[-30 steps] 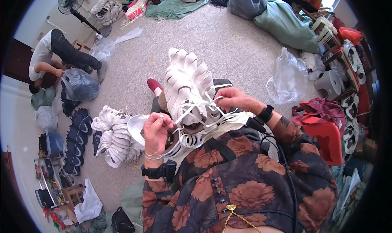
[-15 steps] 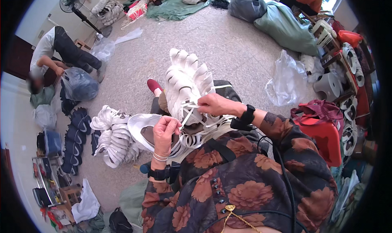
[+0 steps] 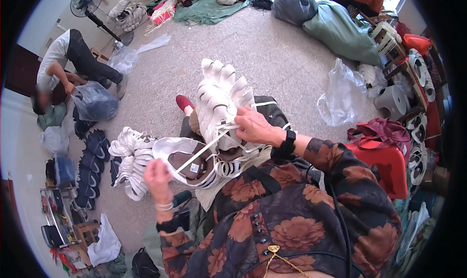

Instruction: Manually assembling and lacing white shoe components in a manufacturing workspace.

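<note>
A bundle of nested white shoe uppers point(image 3: 216, 90) lies on my lap, pointing away from me. A white shoelace point(image 3: 206, 147) runs taut from the nearest upper's eyelets down to the left. My left hand point(image 3: 158, 180) is closed at the lace's far end, its fingers slightly blurred. At the eyelets, my right hand point(image 3: 257, 127) pinches the lace in closed fingers. Between my hands lies an open white upper point(image 3: 163, 149) with a brown lining and a small white label. More lace loops hang below my right hand.
Another pile of white uppers point(image 3: 134, 156) and a row of dark blue uppers point(image 3: 92, 166) lie on the floor at left. A person point(image 3: 61, 59) bends over a plastic bag point(image 3: 95, 102). A red stool point(image 3: 384, 163) stands close on my right. Full sacks point(image 3: 340, 29) rest farther back.
My left hand has moved left and down from the open upper, drawing the lace out into a long straight line. My right hand has stayed near the eyelets.
</note>
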{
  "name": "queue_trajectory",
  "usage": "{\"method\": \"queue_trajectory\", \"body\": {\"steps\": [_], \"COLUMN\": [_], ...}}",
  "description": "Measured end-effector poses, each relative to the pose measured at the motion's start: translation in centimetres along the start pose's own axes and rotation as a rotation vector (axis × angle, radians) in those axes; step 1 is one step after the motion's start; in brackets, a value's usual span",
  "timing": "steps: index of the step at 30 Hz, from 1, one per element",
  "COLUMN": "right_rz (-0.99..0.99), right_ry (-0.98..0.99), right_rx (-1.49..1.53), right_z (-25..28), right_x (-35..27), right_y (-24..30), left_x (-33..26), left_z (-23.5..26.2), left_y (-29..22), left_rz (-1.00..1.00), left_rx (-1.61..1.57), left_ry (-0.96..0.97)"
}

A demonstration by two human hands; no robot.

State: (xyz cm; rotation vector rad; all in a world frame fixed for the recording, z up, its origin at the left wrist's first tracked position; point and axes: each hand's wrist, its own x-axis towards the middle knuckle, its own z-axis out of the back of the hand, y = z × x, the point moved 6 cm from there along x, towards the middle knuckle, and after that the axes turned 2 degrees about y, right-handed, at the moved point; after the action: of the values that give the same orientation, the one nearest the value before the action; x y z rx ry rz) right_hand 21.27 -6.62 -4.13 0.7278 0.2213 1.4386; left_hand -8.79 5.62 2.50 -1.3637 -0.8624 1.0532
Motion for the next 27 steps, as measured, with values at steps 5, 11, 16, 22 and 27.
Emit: {"method": "queue_trajectory", "body": {"steps": [5, 11, 16, 22, 27], "right_rz": [0.029, -0.036, -0.143, -0.137, -0.055], "right_ry": [-0.084, -0.029, 0.069, -0.020, 0.093], "right_rx": [0.062, 0.256, 0.300, 0.252, 0.178], "right_z": [-0.1, -0.5, -0.6, 0.2, -0.9], "right_x": [-0.2, -0.3, -0.6, -1.9, -3.6], "right_y": [-0.3, -0.3, -0.5, 0.0, 1.2], "left_x": [-3.3, -7.5, -7.9, -5.0, -4.2], "left_z": [13.6, 21.9, 23.1, 3.9, -11.0], "left_y": [-1.6, 0.1, -0.4, -4.0, -1.0], "left_rz": [-0.087, -0.069, -0.217, -0.583, -0.750], "left_rx": [0.205, 0.403, 0.832, 0.990, 0.916], "left_ry": [-0.425, -0.635, -0.601, -0.134, 0.340]}}
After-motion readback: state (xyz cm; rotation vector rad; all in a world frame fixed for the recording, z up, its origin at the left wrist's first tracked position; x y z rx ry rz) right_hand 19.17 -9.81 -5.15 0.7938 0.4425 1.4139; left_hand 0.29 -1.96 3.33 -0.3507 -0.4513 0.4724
